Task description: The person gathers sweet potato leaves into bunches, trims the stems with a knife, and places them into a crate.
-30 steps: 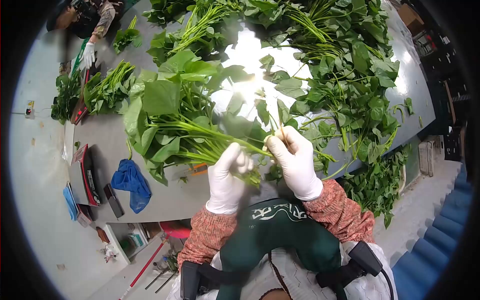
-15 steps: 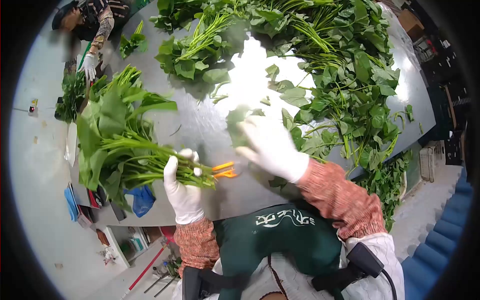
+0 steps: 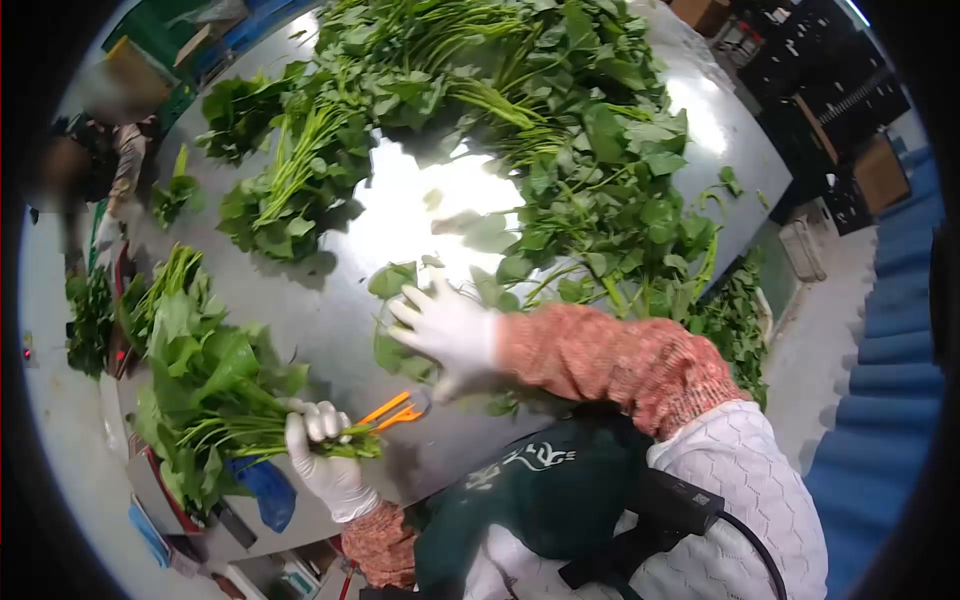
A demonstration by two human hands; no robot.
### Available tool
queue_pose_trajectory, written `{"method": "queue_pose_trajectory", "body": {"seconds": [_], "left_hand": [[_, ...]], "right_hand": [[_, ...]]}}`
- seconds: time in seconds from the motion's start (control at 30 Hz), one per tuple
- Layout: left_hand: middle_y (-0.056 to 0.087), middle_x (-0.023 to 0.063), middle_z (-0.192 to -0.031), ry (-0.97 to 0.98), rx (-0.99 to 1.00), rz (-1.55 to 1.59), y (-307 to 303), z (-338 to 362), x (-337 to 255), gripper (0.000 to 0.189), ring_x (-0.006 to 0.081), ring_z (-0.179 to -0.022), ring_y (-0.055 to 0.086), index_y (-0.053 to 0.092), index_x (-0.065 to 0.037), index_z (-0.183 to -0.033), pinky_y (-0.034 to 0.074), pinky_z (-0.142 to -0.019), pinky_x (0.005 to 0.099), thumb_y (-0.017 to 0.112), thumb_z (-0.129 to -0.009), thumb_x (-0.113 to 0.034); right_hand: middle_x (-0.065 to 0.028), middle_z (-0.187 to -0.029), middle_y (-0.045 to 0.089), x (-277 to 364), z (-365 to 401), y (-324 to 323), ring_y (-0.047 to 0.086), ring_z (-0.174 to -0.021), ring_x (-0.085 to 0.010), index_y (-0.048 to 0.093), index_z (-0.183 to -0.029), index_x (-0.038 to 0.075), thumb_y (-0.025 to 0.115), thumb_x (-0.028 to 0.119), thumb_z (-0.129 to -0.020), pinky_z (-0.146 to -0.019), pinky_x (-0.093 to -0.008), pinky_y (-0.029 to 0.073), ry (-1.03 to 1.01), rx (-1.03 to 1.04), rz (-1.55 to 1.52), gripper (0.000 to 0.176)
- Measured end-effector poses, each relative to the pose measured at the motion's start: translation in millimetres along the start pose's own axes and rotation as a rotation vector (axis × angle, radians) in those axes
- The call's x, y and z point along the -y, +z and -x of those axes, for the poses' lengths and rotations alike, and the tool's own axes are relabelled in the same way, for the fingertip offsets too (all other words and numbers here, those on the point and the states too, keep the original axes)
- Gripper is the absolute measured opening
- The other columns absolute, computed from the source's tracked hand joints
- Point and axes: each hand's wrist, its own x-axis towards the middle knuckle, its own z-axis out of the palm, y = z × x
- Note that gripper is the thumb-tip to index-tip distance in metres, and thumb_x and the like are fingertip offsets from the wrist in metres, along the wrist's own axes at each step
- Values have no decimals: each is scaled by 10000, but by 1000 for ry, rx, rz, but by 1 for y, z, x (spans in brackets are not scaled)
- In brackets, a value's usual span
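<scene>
Gloved in white, my left hand [image 3: 328,462] is wrapped round the stems of a bunch of leafy greens [image 3: 215,375] at the lower left. An orange-handled tool [image 3: 390,412] sticks out beside its fingers and the cut stem ends; whether the hand grips it too is hard to tell. My right hand [image 3: 445,330], also in a white glove, has its fingers spread at the middle of the metal table [image 3: 350,370]. It is over or against some loose leaves [image 3: 392,282], and nothing is seen gripped in it.
A large heap of greens [image 3: 600,150] curves across the far and right parts of the table. A smaller bunch [image 3: 290,190] lies at the upper left. A co-worker's arm [image 3: 128,165] shows at the far left. A blue bag [image 3: 265,492] is near the left edge.
The view has swung to the right. My right hand now has its fingers spread wider and lies among loose leaves. My left hand still holds the bunch.
</scene>
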Motion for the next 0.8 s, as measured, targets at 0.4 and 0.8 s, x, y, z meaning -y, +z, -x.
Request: {"method": "queue_pose_trajectory", "body": {"seconds": [0.4,0.8], "left_hand": [[333,-35,-663,-83,-17,1,18,-4,27,106,84,-580,306,538,-81,-1012,287,-487,233,528,-964,-175],[597,53,-849,-39,-125,-127,23,4,15,136,184,-800,597,560,-77,-1070,528,-788,378,564,-942,-124]], "right_hand": [[-129,-1241,509,-60,275,13,339,-1298,-422,589,-1188,166,707,367,-699,-986,-647,283,934,-239,190,542],[-151,-939,682,-24,421,16,664,-872,-304,644,-1020,23,712,501,-722,-747,-395,524,1629,376,-38,567]]}}
